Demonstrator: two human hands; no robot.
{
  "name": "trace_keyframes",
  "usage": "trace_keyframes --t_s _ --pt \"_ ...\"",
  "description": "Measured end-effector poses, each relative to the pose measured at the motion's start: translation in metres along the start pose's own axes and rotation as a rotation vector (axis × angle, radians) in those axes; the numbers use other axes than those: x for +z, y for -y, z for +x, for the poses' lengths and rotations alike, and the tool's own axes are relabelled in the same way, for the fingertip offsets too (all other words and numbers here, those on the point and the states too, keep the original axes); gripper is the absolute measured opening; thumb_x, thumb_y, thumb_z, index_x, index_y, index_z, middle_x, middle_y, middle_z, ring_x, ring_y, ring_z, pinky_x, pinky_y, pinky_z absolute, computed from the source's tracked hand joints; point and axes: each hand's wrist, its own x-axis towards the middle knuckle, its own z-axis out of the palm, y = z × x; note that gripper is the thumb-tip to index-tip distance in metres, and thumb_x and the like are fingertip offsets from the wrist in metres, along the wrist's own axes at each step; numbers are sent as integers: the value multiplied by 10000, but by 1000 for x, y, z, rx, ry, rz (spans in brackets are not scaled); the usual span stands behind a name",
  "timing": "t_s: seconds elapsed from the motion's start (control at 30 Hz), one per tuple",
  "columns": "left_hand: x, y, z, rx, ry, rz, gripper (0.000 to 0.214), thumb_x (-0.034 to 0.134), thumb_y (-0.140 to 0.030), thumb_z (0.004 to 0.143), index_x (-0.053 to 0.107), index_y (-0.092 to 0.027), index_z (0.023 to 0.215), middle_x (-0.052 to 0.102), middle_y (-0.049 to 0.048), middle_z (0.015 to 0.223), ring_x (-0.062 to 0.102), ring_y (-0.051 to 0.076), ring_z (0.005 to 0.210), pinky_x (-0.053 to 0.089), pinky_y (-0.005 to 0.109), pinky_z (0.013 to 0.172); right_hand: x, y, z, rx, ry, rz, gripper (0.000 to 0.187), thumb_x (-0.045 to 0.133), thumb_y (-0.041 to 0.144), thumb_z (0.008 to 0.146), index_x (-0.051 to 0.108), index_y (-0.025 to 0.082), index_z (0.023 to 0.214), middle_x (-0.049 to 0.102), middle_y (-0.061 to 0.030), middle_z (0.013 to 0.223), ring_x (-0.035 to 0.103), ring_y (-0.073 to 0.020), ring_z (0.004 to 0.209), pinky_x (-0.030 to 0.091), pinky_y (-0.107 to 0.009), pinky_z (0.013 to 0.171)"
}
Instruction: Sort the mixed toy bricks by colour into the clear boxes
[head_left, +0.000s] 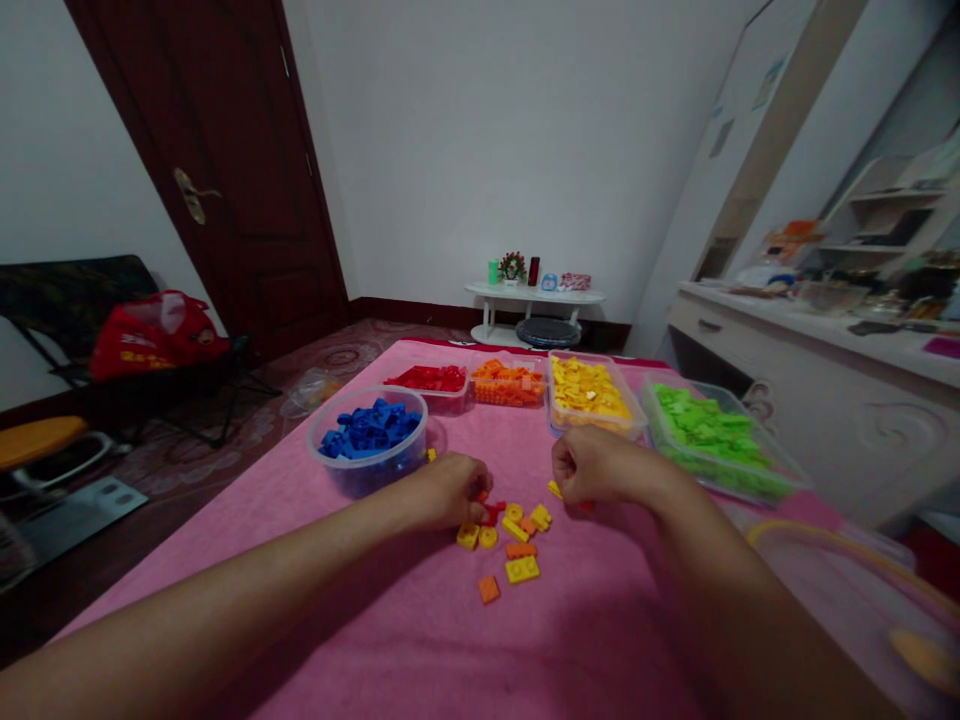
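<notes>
My left hand (448,489) rests on the pink cloth (360,620) with its fingers curled down over small bricks at the left edge of a loose pile (514,540) of yellow, orange and red bricks. A red brick (491,512) pokes out under its fingers. My right hand (592,467) is closed in a loose fist just right of the pile, with a yellow brick (554,489) and a bit of red showing beneath it. What each hand holds is too hidden to name.
Behind the hands stand clear tubs: round one of blue bricks (369,438), red (430,382), orange (508,384), yellow (589,392), green (705,432). A white dresser (817,400) is at right, a dark door (225,160) and chair (90,320) at left.
</notes>
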Motion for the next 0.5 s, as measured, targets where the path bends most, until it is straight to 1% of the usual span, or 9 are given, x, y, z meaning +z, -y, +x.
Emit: trace_keyframes --t_s 0.07,0.13,0.23,0.3,0.33,0.4,0.43,0.47,0.5 --pt "-1 -2 -2 10 66 4 141 620 -280 724 637 -158 792 632 -4 695 517 102 590 309 192 500 1 -1 1 -37 -29 15 106 559 94 541 628 163 582 612 4 561 541 -112 534 327 -189 457" --pt "-1 -2 -3 7 102 39 155 578 -291 764 621 -153 706 610 -4 644 495 98 567 304 198 506 3 0 3 -62 -46 19 111 557 101 541 635 164 589 608 5 562 532 -110 531 323 -192 455" --pt "3 4 -5 23 51 95 199 519 -269 796 612 -150 666 586 8 607 462 102 542 292 217 513 4 0 6 -84 -93 45 126 549 96 544 641 162 599 610 5 566 527 -111 528 322 -198 455" --pt "5 8 -5 46 2 52 188 503 -242 795 606 -149 669 584 17 614 461 107 544 295 223 520 3 -1 8 -117 -155 90 131 541 87 550 640 159 597 612 4 567 531 -111 532 336 -200 470" --pt "5 10 -5 39 -22 -18 179 504 -239 791 601 -145 674 582 19 619 466 107 545 303 221 521 3 0 9 -138 -190 123 132 538 83 555 640 157 595 613 3 568 533 -111 535 345 -201 480" --pt "3 9 -5 -44 -67 -282 184 499 -271 803 593 -137 718 570 16 620 456 98 516 314 208 503 2 4 11 -180 -270 207 130 540 83 569 644 152 604 621 -2 583 539 -111 545 361 -200 497" --pt "1 7 -4 -116 -81 -474 212 488 -308 819 589 -133 756 562 13 619 443 90 488 311 198 479 2 8 11 -194 -314 256 130 545 86 578 650 150 621 626 -4 592 541 -111 548 365 -200 501" --pt "-1 4 -4 -189 -68 -702 259 467 -358 840 585 -129 809 565 16 634 443 84 473 314 188 458 3 14 12 -202 -365 308 131 552 93 593 657 148 649 633 -8 605 542 -111 549 367 -200 503" --pt "-3 0 -3 -249 -22 -947 324 439 -420 859 577 -127 865 577 27 661 469 86 479 330 180 448 4 20 12 -207 -413 362 134 560 104 615 665 145 687 642 -12 621 545 -111 552 370 -200 506"
